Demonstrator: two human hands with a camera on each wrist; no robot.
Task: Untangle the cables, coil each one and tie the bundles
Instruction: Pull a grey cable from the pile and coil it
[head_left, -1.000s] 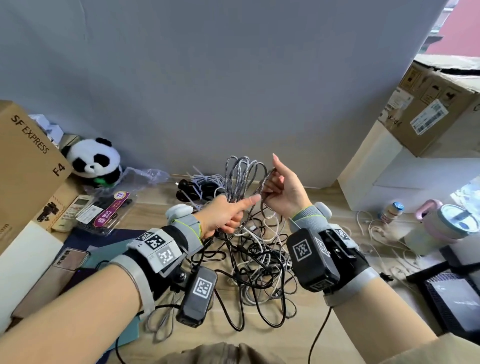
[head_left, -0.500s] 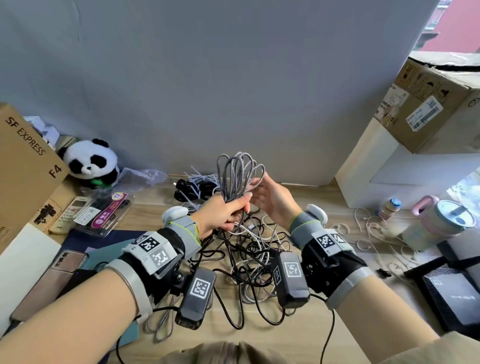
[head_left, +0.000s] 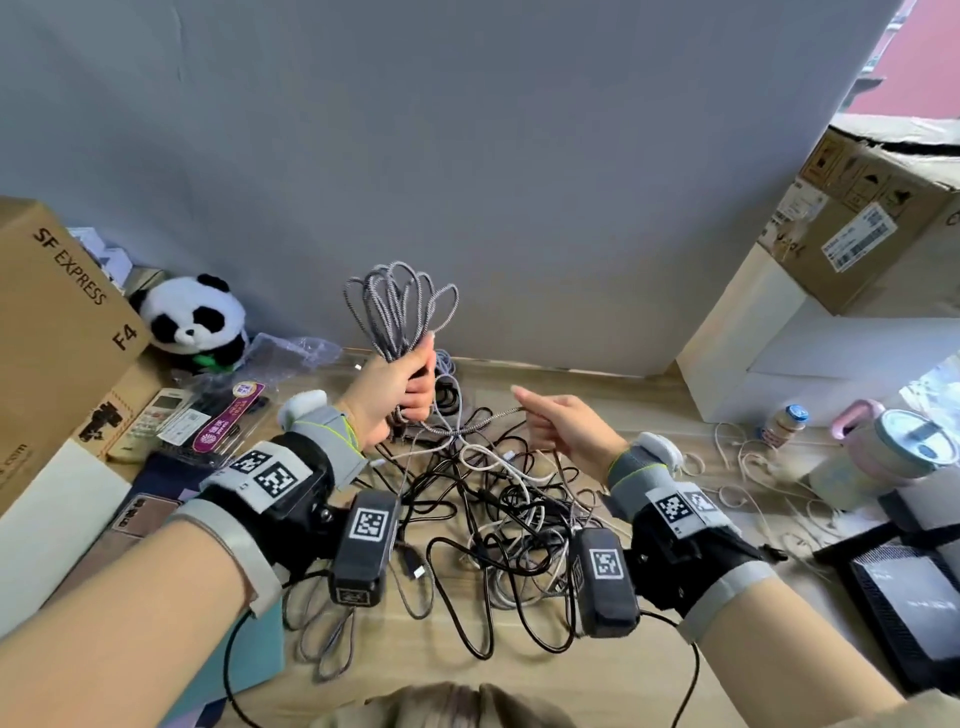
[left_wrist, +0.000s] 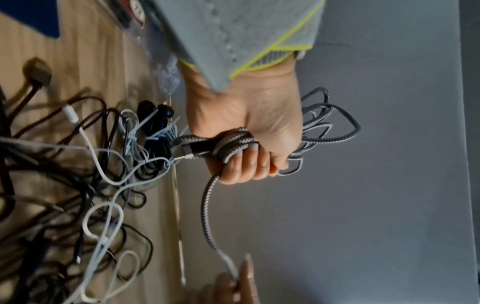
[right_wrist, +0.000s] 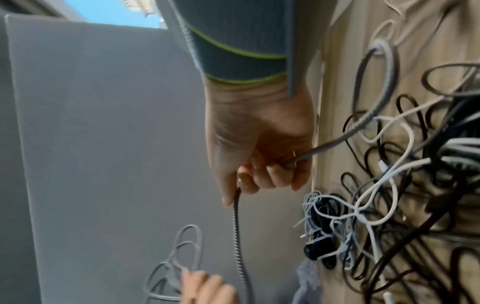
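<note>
My left hand (head_left: 400, 389) (left_wrist: 249, 156) is raised above the desk and grips a coil of grey braided cable (head_left: 400, 306) (left_wrist: 324, 127), whose loops fan out above the fist. The loose tail of that braided cable (head_left: 467, 428) (right_wrist: 237, 224) runs from under the left fist to my right hand (head_left: 561, 423) (right_wrist: 262, 164), which holds it in curled fingers, index finger pointing out. Beneath both hands a tangle of black and white cables (head_left: 498, 509) (right_wrist: 405, 185) lies on the wooden desk (head_left: 519, 675). A tied bundle of black and pale cable (left_wrist: 153, 131) (right_wrist: 322, 232) lies by the wall.
A grey panel (head_left: 467, 156) backs the desk. At the left are a cardboard box (head_left: 57, 322), a panda toy (head_left: 195, 317), a remote control (head_left: 156, 415) and a phone (head_left: 137, 519). At the right stand stacked boxes (head_left: 852, 270), a small bottle (head_left: 784, 423), a pink cup (head_left: 898, 447) and a black device (head_left: 914, 597).
My left hand has lifted the braided coil higher. My right hand let go of the loops, dropped down to the right and now holds the cable's loose tail.
</note>
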